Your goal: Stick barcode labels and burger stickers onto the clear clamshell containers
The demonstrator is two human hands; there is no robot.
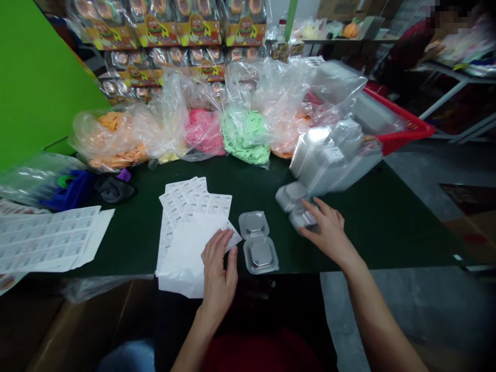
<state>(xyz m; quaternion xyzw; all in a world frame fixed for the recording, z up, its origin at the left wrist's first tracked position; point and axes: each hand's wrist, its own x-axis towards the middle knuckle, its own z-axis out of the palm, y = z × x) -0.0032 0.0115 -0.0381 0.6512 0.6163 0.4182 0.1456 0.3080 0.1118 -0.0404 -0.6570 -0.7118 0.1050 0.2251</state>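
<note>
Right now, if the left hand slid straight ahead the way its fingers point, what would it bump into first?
The left hand lies flat on a blank white sheet, fingers pointing up the table. Straight ahead it would probably first cross the label sheets, then reach the bag of green pieces; depth is unclear.

On the counter point(387, 227), the sticker sheets point(194, 227) lie near the front edge, with the left hand point(219, 268) resting flat on their right side. Just right of them sits an open clamshell container point(258, 242). Farther right and slightly behind, the right hand point(327, 230) rests on a closed clamshell container point(296, 204). Behind that stands a bagged stack of containers point(333, 150). A row of plastic bags point(174, 132) runs along the back of the counter, with boxed toys point(182, 31) stacked behind them. More label sheets point(46, 240) lie at the far left.
</note>
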